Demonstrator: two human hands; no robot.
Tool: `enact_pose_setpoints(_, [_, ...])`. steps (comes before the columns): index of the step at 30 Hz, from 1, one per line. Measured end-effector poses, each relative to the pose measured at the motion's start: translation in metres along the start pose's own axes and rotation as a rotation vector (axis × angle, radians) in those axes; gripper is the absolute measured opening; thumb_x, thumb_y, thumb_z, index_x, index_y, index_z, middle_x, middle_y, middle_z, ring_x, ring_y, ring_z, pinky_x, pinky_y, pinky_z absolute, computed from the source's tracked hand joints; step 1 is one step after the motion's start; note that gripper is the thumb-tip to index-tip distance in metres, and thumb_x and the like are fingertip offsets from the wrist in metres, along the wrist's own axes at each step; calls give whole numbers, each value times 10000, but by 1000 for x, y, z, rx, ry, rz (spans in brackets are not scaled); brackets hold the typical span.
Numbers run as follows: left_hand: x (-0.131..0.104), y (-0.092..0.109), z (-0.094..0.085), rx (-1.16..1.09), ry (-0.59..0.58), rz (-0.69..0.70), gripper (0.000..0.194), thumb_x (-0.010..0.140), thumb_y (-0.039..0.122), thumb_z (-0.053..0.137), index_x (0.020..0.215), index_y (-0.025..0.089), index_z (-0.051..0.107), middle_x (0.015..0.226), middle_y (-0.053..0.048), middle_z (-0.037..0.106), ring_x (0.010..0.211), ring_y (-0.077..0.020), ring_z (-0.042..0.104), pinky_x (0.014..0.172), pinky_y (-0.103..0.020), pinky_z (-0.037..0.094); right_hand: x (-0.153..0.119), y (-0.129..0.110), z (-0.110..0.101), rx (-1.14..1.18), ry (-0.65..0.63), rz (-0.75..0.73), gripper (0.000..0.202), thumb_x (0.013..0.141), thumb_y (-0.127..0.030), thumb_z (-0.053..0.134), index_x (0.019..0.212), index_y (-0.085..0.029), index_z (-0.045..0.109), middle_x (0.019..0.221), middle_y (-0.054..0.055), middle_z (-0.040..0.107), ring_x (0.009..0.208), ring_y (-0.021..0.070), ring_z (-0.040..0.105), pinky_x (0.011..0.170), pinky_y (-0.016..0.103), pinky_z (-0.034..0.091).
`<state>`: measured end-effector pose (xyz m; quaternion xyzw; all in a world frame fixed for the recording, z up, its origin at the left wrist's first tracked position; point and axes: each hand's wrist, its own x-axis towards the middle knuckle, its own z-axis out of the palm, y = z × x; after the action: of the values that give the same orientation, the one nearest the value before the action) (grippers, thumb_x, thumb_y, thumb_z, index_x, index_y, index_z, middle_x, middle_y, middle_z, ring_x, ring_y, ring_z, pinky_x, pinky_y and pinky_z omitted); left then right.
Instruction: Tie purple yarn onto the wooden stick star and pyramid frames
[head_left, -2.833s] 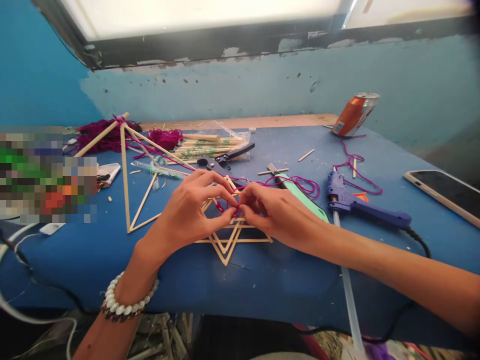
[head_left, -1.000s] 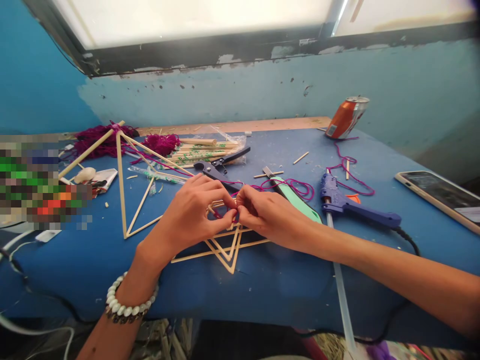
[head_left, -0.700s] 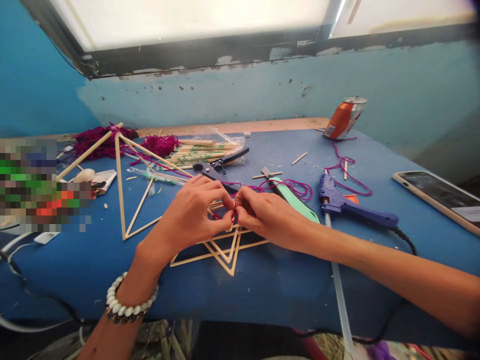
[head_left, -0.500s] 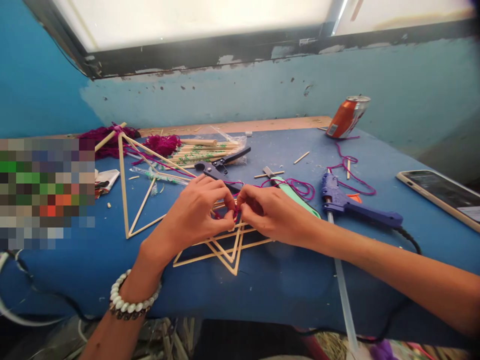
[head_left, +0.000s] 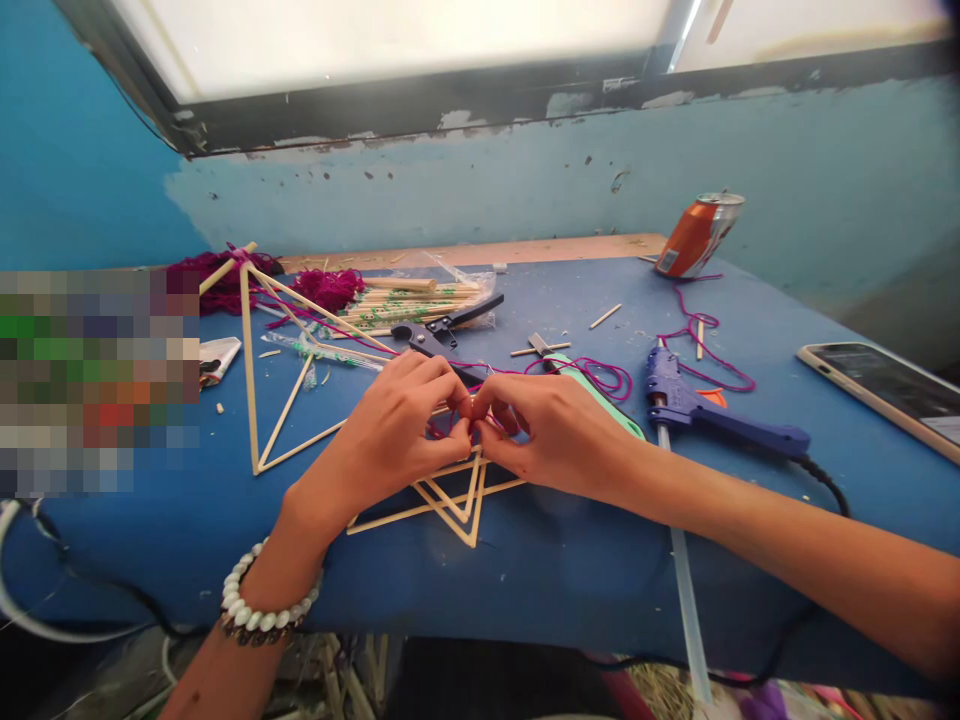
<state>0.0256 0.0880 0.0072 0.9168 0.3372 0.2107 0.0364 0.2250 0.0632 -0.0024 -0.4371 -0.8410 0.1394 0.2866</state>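
Note:
My left hand (head_left: 409,415) and my right hand (head_left: 536,420) meet fingertip to fingertip over a star-shaped frame of thin wooden sticks (head_left: 471,530). Both pinch magenta yarn (head_left: 504,420) at the frame's upper part, where the fingers hide the exact spot. From there the yarn trails off behind the hands and lies in loops (head_left: 611,378) to the right. Beaded bracelets circle my left wrist. Behind the hands lie black-handled pliers (head_left: 424,338) and a green-handled tool (head_left: 592,388).
A larger stick frame (head_left: 250,370) stands at left, near yarn bundles (head_left: 328,288) and bagged sticks (head_left: 420,300). At right are a blue glue gun (head_left: 694,408) with a long glue stick, a phone (head_left: 885,385) and a dented can (head_left: 699,236).
My right hand's fingers have shifted slightly left, closer against the left fingertips, and more yarn shows between them. The view has moved slightly.

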Motion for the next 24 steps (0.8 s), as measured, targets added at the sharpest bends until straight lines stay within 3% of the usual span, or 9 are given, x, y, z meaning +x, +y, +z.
enact_pose_setpoints(7, [0, 2, 0, 3, -10, 4, 75, 866, 154, 570, 819, 205, 541, 869, -9, 592, 875, -200, 494, 871, -374, 414, 3, -3, -1, 123, -88, 146, 48, 804, -181, 608, 804, -191, 561, 641, -55, 541, 553, 90, 397, 540, 243, 251])
enact_pose_setpoints(14, [-1, 1, 2, 15, -24, -4, 72, 860, 161, 565, 815, 208, 535, 878, -7, 585, 875, -201, 488, 880, -380, 409, 4, -3, 1, 72, -112, 188, 77, 791, -184, 559, 761, -199, 490, 635, -52, 504, 551, 95, 338, 538, 259, 226])
enact_pose_setpoints(18, [-1, 1, 3, 0, -17, -4, 76, 853, 152, 560, 812, 205, 524, 877, -6, 582, 870, -196, 485, 876, -379, 411, 3, -3, 0, 72, -102, 136, 41, 795, -175, 534, 805, -196, 501, 635, -49, 516, 545, 95, 376, 539, 255, 233])
enact_pose_setpoints(24, [-2, 1, 3, 8, 12, 24, 89, 851, 132, 555, 821, 204, 511, 880, -9, 583, 868, -193, 482, 883, -376, 417, -1, -1, -3, 95, -18, 21, 152, 764, -98, 529, 890, -172, 569, 614, -58, 512, 537, 86, 416, 551, 234, 270])
